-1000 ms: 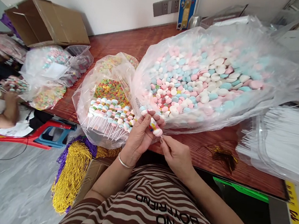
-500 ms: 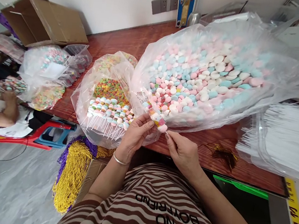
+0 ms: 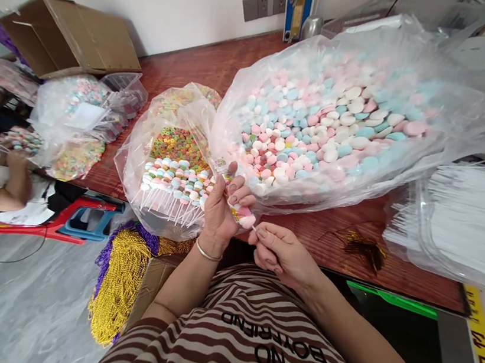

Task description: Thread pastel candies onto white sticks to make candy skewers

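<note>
A candy stick (image 3: 247,218) threaded with pink, white and yellow pieces lies between my two hands. My left hand (image 3: 223,207) is curled round its candy end, thumb and fingers turned upward; part of the pieces is hidden behind the fingers. At the other end, my right hand (image 3: 283,251) pinches the thin white stick. Just left of my left hand, several finished-looking candy sticks (image 3: 177,182) rest side by side over a clear bag (image 3: 131,161) of small coloured rings (image 3: 180,145). Behind my hands lies a big clear bag of pastel candies (image 3: 335,122).
Bundled white sticks (image 3: 478,224) and gold twist ties (image 3: 365,249) lie on the right of the red-brown table (image 3: 223,54). A cardboard box (image 3: 87,36) and a blue device (image 3: 300,7) stand at the back. Another person's arm (image 3: 13,187) is at far left, near a stool (image 3: 90,218).
Both hands have shifted slightly left and down with the candy stick. My left hand has rolled palm-up round the candy pieces, and my right fingers have curled in while keeping their pinch.
</note>
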Available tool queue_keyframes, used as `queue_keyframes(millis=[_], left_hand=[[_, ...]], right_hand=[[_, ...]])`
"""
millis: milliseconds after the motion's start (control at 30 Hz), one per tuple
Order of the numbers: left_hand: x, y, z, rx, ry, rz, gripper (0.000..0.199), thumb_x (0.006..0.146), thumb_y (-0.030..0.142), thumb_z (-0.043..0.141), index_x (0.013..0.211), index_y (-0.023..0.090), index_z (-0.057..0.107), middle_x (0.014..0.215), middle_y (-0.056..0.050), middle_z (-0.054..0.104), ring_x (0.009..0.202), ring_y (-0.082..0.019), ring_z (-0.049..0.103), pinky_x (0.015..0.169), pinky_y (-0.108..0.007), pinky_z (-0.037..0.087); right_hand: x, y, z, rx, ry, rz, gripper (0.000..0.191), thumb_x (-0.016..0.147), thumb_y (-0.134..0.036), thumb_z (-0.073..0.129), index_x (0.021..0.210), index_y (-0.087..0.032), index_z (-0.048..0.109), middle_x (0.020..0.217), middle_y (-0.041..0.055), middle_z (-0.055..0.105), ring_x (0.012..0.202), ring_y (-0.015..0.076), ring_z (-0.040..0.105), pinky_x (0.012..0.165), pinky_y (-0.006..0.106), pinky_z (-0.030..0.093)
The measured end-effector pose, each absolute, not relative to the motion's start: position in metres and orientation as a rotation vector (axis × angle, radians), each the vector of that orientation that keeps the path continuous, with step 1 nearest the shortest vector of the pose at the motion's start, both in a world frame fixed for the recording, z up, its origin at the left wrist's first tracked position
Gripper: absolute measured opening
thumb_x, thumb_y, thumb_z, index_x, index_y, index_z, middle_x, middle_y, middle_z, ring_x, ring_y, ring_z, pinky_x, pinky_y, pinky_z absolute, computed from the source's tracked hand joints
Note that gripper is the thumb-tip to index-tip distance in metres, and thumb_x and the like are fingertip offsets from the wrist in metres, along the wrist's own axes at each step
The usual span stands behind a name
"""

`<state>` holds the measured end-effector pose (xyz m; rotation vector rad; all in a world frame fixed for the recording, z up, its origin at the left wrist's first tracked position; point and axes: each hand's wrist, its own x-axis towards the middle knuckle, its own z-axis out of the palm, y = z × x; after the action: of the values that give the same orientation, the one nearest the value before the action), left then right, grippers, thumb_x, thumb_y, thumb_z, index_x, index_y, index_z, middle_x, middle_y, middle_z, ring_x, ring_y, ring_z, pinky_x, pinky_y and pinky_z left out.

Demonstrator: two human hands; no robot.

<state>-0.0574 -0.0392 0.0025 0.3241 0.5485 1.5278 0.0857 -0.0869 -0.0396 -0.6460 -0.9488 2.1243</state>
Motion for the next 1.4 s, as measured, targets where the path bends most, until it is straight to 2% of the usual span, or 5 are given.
queue_keyframes(millis=[400, 800, 1067, 1233, 1400], left_hand=[[-0.014, -0.066, -0.016, 0.482, 0.849, 1.505, 0.032, 0.088, 0.048, 0.073, 0.102, 0.02, 0.067, 0.078, 0.001, 0.059, 0.08, -0.013, 0.063, 0.09, -0.029, 0.052], [-0.025, -0.07, -0.027, 0.575, 0.951, 1.311, 0.039, 0.077, 0.049, 0.081, 0.097, 0.019, 0.069, 0.093, -0.008, 0.076, 0.108, -0.027, 0.07, 0.096, -0.04, 0.056], [-0.025, -0.082, -0.03, 0.793, 0.927, 1.245, 0.036, 0.088, 0.052, 0.069, 0.099, 0.019, 0.078, 0.127, -0.011, 0.072, 0.138, -0.028, 0.053, 0.118, -0.04, 0.039], [-0.04, -0.08, -0.018, 0.777, 0.828, 1.306, 0.053, 0.082, 0.059, 0.074, 0.118, 0.021, 0.073, 0.136, -0.012, 0.068, 0.135, -0.03, 0.055, 0.113, -0.042, 0.045], [-0.038, -0.075, -0.02, 0.771, 0.954, 1.264, 0.037, 0.078, 0.052, 0.081, 0.096, 0.019, 0.08, 0.104, -0.01, 0.078, 0.109, -0.027, 0.069, 0.097, -0.039, 0.056]], right_hand=[[0.082, -0.083, -0.043, -1.23, -1.66, 0.835, 0.027, 0.101, -0.034, 0.046, 0.087, -0.019, 0.064, 0.073, 0.0049, 0.066, 0.064, 0.0172, 0.059, 0.062, 0.028, 0.04], [0.08, -0.081, -0.041, -1.05, -1.443, 1.27, 0.028, 0.102, -0.041, 0.047, 0.087, -0.021, 0.059, 0.059, -0.0044, 0.049, 0.053, 0.0135, 0.045, 0.054, 0.026, 0.038], [0.074, -0.082, -0.052, -1.003, -1.342, 1.291, 0.033, 0.102, -0.045, 0.047, 0.081, -0.021, 0.055, 0.063, -0.0044, 0.048, 0.056, 0.0118, 0.042, 0.055, 0.025, 0.035], [0.082, -0.083, -0.049, -0.988, -1.324, 1.345, 0.035, 0.101, -0.053, 0.048, 0.088, -0.022, 0.058, 0.059, -0.0062, 0.044, 0.053, 0.0119, 0.038, 0.052, 0.025, 0.031], [0.077, -0.086, -0.049, -0.919, -1.279, 1.45, 0.038, 0.1, -0.056, 0.049, 0.085, -0.022, 0.056, 0.058, -0.0062, 0.043, 0.051, 0.0113, 0.036, 0.05, 0.026, 0.03]])
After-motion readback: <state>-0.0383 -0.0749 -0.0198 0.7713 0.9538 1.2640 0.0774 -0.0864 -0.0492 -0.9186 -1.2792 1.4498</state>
